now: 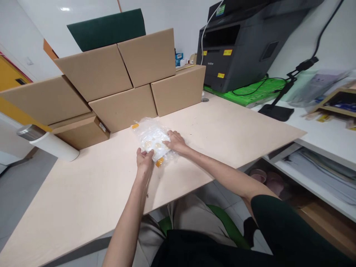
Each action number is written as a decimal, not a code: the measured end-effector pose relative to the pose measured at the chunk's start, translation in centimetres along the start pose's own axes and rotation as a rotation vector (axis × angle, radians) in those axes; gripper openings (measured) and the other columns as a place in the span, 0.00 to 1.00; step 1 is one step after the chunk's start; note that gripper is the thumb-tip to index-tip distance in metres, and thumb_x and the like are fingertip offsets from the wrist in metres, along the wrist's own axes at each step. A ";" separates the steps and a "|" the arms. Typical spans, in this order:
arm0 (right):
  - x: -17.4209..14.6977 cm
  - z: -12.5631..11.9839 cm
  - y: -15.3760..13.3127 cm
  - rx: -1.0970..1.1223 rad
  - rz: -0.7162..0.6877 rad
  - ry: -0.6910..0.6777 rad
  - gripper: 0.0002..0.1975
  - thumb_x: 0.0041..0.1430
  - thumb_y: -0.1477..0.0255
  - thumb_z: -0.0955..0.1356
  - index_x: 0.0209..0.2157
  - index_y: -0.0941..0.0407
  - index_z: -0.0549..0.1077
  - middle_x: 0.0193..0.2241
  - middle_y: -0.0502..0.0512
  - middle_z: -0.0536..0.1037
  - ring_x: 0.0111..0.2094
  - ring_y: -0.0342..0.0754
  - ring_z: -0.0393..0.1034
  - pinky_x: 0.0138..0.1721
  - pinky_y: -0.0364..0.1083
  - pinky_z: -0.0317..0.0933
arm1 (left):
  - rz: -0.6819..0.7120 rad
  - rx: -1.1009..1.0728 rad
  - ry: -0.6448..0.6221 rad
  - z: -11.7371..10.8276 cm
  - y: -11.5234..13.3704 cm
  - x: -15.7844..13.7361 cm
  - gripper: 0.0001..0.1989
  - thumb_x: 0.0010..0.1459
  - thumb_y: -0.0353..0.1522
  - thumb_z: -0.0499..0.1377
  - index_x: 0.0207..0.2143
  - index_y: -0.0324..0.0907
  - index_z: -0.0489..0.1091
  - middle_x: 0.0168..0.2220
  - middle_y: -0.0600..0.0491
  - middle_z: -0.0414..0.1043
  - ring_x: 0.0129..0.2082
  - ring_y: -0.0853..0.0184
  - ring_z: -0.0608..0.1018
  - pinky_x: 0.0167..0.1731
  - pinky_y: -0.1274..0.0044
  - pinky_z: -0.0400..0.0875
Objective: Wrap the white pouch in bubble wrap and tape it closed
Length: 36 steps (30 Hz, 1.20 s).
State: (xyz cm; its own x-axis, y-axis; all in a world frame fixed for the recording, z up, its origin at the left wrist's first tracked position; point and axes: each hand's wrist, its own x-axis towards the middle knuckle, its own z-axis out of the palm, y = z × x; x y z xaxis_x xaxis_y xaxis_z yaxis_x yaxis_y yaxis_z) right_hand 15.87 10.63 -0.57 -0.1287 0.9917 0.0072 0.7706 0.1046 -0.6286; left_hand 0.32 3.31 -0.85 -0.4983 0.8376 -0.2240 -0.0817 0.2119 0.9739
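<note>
Sitting mid-frame, the wrapped packet looks light, kinda slippery; edges probably grip best. Right hand spread, left hand: can't tell.

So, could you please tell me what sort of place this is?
Probably an office or workroom: a large printer, stacked cardboard boxes and a plastic-wrapped package on the table.

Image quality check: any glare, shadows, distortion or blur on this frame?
Head view: whitish glare on the plastic-wrapped package, muddying detail under the film; head view: soft shadow on the tabletop beside the left hand; head view: wide-angle distortion, with the printer leaning and stretched near the edge; head view: plastic-covered items at far right look soft.
</note>
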 end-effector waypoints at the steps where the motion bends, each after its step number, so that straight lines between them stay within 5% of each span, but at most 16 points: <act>1: -0.2 -0.1 0.0 -0.020 0.008 0.009 0.23 0.61 0.60 0.67 0.54 0.56 0.66 0.55 0.66 0.69 0.57 0.60 0.63 0.53 0.53 0.59 | -0.015 -0.023 -0.001 0.4 0.4 0.0 0.43 0.51 0.29 0.66 0.66 0.37 0.51 0.57 0.36 0.66 0.49 0.59 0.78 0.47 0.70 0.74; 5: -1.6 -0.2 0.3 0.015 0.004 -0.081 0.22 0.59 0.58 0.68 0.50 0.56 0.67 0.48 0.63 0.75 0.49 0.57 0.69 0.46 0.49 0.60 | -0.053 -0.117 -0.082 0.6 1.2 -0.6 0.23 0.48 0.26 0.65 0.48 0.34 0.70 0.39 0.44 0.78 0.33 0.63 0.81 0.36 0.73 0.77; 8: -3.6 -0.1 0.4 0.082 -0.091 -0.181 0.19 0.59 0.61 0.68 0.47 0.56 0.69 0.42 0.59 0.77 0.42 0.53 0.71 0.41 0.47 0.60 | -0.115 -0.244 -0.181 -1.3 1.1 -1.3 0.14 0.43 0.22 0.66 0.36 0.33 0.73 0.31 0.45 0.79 0.28 0.62 0.81 0.35 0.71 0.78; 10: -4.9 0.0 0.4 0.146 -0.175 -0.231 0.17 0.59 0.62 0.69 0.46 0.56 0.70 0.42 0.57 0.77 0.41 0.51 0.71 0.40 0.45 0.60 | -0.159 -0.308 -0.220 -3.1 1.1 -1.8 0.17 0.39 0.20 0.66 0.36 0.33 0.74 0.31 0.45 0.80 0.29 0.59 0.82 0.36 0.69 0.79; 13: -5.9 0.1 0.2 0.162 -0.238 -0.144 0.21 0.57 0.59 0.70 0.49 0.56 0.71 0.51 0.61 0.73 0.52 0.56 0.66 0.52 0.51 0.58 | -0.196 -0.345 -0.240 -5.2 1.3 -2.8 0.22 0.39 0.18 0.65 0.41 0.33 0.74 0.32 0.46 0.80 0.33 0.56 0.83 0.40 0.65 0.79; 17: -6.0 0.4 -0.6 0.388 -0.143 -0.133 0.34 0.56 0.51 0.70 0.58 0.54 0.65 0.62 0.65 0.65 0.63 0.62 0.55 0.62 0.60 0.49 | -0.236 -0.403 -0.306 -6.1 1.3 -3.5 0.26 0.42 0.18 0.63 0.47 0.34 0.73 0.38 0.44 0.81 0.39 0.54 0.83 0.45 0.64 0.79; 22: -5.3 0.6 -1.9 1.167 -0.002 -0.430 0.26 0.57 0.57 0.71 0.51 0.58 0.69 0.51 0.65 0.75 0.50 0.55 0.72 0.51 0.53 0.67 | -0.201 -0.495 -0.366 -6.0 0.6 -3.6 0.30 0.43 0.19 0.64 0.53 0.35 0.71 0.41 0.44 0.81 0.41 0.55 0.83 0.49 0.64 0.76; 25: -4.9 0.5 -2.4 1.434 0.026 -0.589 0.19 0.54 0.65 0.74 0.44 0.59 0.71 0.40 0.61 0.79 0.40 0.52 0.76 0.45 0.51 0.71 | -0.195 -0.520 -0.378 -5.9 0.1 -3.8 0.31 0.43 0.21 0.65 0.53 0.36 0.71 0.39 0.45 0.81 0.41 0.54 0.82 0.50 0.63 0.76; 32: -5.6 0.3 -2.9 1.528 0.029 -0.565 0.25 0.40 0.77 0.78 0.42 0.58 0.72 0.36 0.56 0.80 0.35 0.50 0.76 0.39 0.49 0.71 | -0.190 -0.563 -0.419 -6.7 0.1 -4.1 0.28 0.45 0.24 0.67 0.52 0.38 0.72 0.45 0.45 0.80 0.49 0.52 0.80 0.54 0.62 0.73; 36: -6.4 0.4 -2.9 1.481 -0.027 -0.637 0.25 0.38 0.75 0.78 0.41 0.59 0.73 0.34 0.53 0.80 0.31 0.47 0.75 0.33 0.45 0.70 | -0.129 -0.633 -0.283 -7.6 2.5 -2.7 0.18 0.51 0.33 0.66 0.46 0.40 0.75 0.43 0.45 0.80 0.53 0.50 0.77 0.55 0.61 0.72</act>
State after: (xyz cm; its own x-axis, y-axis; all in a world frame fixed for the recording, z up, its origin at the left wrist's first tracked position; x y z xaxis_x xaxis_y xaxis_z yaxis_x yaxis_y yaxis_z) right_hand 14.18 3.90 0.89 -0.6485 0.7602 -0.0402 -0.4373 -0.4152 -0.7978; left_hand -5.14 -2.29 2.43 -0.2140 0.9424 -0.2570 -0.6543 0.0571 0.7540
